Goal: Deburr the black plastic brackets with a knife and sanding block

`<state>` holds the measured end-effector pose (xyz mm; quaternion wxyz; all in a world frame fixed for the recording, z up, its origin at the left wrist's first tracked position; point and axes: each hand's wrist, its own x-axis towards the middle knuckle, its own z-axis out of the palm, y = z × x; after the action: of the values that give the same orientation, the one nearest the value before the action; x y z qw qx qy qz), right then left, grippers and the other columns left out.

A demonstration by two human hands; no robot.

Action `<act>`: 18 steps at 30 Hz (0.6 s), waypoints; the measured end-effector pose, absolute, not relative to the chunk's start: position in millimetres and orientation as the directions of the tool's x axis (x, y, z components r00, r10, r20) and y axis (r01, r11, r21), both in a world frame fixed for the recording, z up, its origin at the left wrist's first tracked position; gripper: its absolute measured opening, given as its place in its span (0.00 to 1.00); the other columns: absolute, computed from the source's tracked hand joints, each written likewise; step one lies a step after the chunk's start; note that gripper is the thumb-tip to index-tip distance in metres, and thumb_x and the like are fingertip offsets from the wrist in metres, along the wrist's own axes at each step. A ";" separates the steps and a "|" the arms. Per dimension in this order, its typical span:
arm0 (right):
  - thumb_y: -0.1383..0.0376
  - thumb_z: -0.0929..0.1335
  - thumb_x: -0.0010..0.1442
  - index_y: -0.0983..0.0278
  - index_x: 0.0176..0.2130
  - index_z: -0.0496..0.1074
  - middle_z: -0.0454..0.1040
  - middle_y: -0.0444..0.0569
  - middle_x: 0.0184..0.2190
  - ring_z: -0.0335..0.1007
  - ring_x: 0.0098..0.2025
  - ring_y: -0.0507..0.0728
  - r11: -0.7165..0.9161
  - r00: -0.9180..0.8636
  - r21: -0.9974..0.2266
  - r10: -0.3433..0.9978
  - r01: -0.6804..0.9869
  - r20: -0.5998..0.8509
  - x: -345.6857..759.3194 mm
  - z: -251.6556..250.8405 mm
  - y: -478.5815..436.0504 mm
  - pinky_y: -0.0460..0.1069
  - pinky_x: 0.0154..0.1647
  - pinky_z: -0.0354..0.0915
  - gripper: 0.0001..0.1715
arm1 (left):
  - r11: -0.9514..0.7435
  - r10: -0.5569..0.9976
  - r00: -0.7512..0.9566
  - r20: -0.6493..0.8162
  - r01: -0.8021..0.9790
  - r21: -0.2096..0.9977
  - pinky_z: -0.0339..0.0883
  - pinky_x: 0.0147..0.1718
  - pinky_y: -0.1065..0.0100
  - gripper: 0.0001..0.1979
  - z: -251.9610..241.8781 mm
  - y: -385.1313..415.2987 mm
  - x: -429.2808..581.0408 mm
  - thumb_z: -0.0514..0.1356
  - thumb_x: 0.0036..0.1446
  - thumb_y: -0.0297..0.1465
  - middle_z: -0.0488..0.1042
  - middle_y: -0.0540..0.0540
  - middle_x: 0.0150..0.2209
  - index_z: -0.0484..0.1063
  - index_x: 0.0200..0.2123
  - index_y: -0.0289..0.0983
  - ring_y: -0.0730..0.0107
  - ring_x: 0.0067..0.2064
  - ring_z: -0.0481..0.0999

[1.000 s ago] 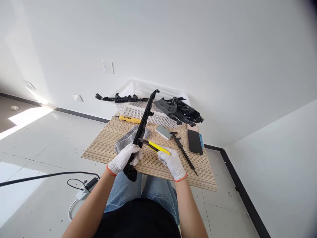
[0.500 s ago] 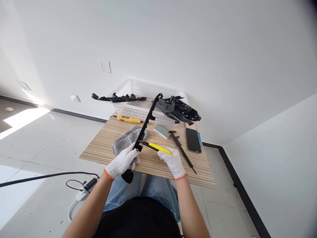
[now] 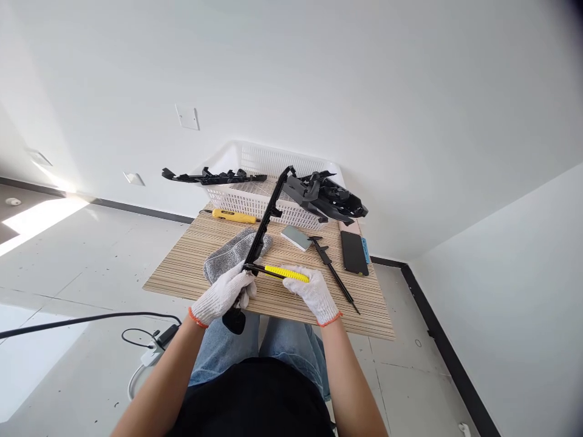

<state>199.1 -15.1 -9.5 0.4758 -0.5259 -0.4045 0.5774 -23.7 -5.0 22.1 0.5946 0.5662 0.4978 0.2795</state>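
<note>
My gloved left hand is closed around the lower part of a long black plastic strip that slants up toward the white basket. My gloved right hand grips a yellow and black utility knife. Its tip touches the strip just above my left fingers. Both hands are over the near edge of the striped wooden table. A grey cloth lies under the strip.
Black plastic parts rest on the basket's right rim, and another long part sticks out to its left. A yellow screwdriver, grey block, black caliper and phone lie on the table. Cables and a power strip lie on the floor.
The knife has swung to lie more level, its tip sliding left along the strip toward my left hand. The strip's top end shifted slightly right, then back.
</note>
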 end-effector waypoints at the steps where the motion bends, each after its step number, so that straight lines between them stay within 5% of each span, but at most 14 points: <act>1: 0.59 0.80 0.39 0.67 0.42 0.83 0.78 0.49 0.30 0.66 0.26 0.51 -0.212 0.017 -0.968 0.976 -0.134 -0.216 198.9 -9.2 -15.1 0.47 0.27 0.63 0.29 | 0.201 0.895 0.351 -0.275 0.235 0.951 0.60 0.19 0.72 0.16 21.6 -4.9 -23.6 0.55 0.58 0.45 0.70 0.52 0.20 0.64 0.28 0.39 0.74 0.18 0.67; 18: 0.60 0.80 0.41 0.66 0.43 0.83 0.77 0.46 0.28 0.65 0.26 0.50 -0.242 -0.021 -0.962 0.970 -0.130 -0.241 201.2 -11.2 -15.4 0.47 0.27 0.63 0.28 | 0.211 0.900 0.340 -0.272 0.207 0.955 0.63 0.20 0.71 0.16 22.1 -6.1 -22.6 0.56 0.58 0.45 0.72 0.50 0.22 0.67 0.29 0.38 0.73 0.20 0.69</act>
<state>201.2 -15.4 -11.2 0.4659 -0.5222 -0.4024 0.5902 -22.6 -6.1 22.1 0.5992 0.5577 0.4963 0.2891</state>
